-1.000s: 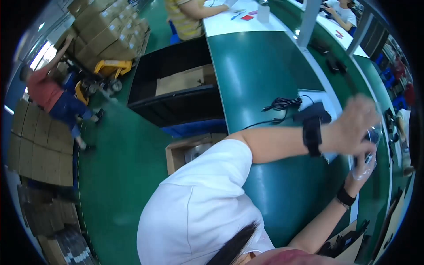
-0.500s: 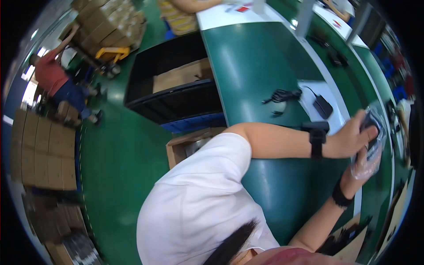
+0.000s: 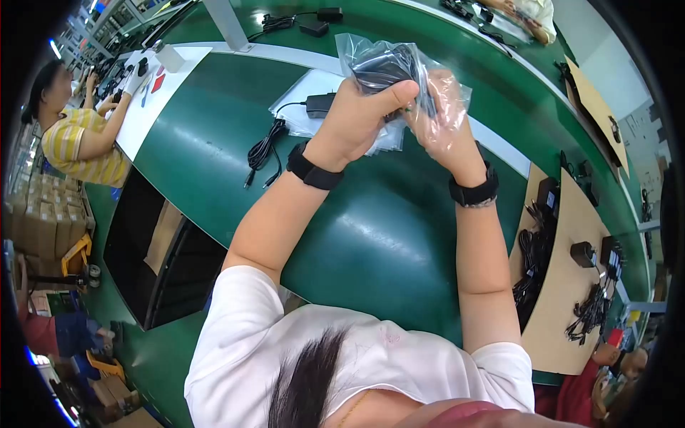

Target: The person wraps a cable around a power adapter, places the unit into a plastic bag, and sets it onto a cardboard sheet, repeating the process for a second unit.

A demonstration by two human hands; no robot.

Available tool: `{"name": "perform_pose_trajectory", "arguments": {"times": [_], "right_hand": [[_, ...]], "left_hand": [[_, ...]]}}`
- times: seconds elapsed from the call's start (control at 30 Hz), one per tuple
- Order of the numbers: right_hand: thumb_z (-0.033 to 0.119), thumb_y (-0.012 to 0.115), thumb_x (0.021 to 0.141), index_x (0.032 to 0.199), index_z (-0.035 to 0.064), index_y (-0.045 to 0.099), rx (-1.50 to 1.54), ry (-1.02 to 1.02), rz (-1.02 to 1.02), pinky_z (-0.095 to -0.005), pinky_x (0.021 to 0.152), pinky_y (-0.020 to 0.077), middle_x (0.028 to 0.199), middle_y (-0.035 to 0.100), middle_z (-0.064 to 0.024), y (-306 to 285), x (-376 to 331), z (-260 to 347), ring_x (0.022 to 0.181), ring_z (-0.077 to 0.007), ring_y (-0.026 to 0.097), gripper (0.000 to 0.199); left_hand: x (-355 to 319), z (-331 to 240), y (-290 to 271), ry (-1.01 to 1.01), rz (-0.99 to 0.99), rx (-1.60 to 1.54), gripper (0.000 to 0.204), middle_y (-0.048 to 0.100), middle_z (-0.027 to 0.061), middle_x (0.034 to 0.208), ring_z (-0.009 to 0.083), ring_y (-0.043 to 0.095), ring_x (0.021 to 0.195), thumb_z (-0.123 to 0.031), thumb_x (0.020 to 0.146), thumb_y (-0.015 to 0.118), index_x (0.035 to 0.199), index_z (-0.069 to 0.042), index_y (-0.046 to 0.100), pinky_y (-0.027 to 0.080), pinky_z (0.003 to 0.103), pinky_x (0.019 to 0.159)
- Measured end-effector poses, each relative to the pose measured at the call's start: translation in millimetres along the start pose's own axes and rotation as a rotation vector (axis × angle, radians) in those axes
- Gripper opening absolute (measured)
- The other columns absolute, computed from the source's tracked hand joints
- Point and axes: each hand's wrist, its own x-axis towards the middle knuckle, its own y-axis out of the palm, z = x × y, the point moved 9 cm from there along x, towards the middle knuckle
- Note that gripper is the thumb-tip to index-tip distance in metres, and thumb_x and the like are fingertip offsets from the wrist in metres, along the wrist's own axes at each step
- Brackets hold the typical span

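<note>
Both my hands are raised above the green worktable (image 3: 349, 235), at a clear plastic bag (image 3: 349, 48) with a coiled black cable (image 3: 389, 68) inside. My left hand (image 3: 357, 118) grips the bag's left side, its thumb pressed across the front. On the other side my right hand (image 3: 444, 118) holds the bag, with clear film over its fingers. Whether an adapter is also in the bag, I cannot tell. Just left of my left hand a black power adapter (image 3: 318, 106) lies on flat clear bags (image 3: 303, 84), and its bundled cord (image 3: 264, 152) rests on the table.
Cardboard sheets (image 3: 564, 307) with black adapters and cords stand at the right. A black bin (image 3: 182, 267) is by the table's left edge. At the far left a co-worker in a yellow striped top sits by a white surface (image 3: 171, 71). More adapters (image 3: 314, 27) lie beyond the metal rail.
The view has swung to the right, so the hands and bag now appear near the upper middle instead of the right edge. Both hands still hold the bag.
</note>
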Motion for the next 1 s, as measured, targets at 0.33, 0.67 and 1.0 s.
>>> {"name": "perform_pose_trajectory", "arguments": {"times": [0.33,0.67,1.0], "right_hand": [[0.019,0.062,0.077,0.132,0.0057,0.036,0.715,0.372,0.127,-0.0272,0.091,0.0369,0.125,0.044,-0.0111,-32.0,-34.7,-29.6,0.112,-0.0184,0.045,0.062],[0.012,0.061,0.08,0.104,-0.0005,0.056,1.098,0.653,-0.198,-0.0277,0.075,0.0456,0.093,0.061,-0.0067,-11.6,-60.3,-46.8,0.079,-0.0142,0.057,0.027],[0.036,0.06,0.081,0.118,0.0077,0.047,1.28,0.33,-0.487,-0.0361,0.09,0.0375,0.115,0.052,-0.0115,-31.9,-66.6,-30.7,0.107,-0.0196,0.048,0.048]], "left_hand": [[-18.0,18.1,-10.6,-0.038,-0.191,-0.182,0.018,0.062,0.009,0.089,0.0194,0.061,0.077,0.004,0.075,0.059,0.093,0.001,0.059,0.051,0.032,0.072],[-34.4,3.4,14.2,0.137,-0.165,-0.108,0.026,0.06,0.0073,0.094,0.0172,0.058,0.085,0.005,0.075,0.061,0.1,-0.001,0.055,0.048,0.031,0.079],[-40.7,-8.6,24.1,0.2,-0.141,-0.144,0.026,0.061,0.0058,0.096,0.0165,0.058,0.086,0.003,0.075,0.062,0.1,-0.002,0.057,0.046,0.029,0.079]]}}
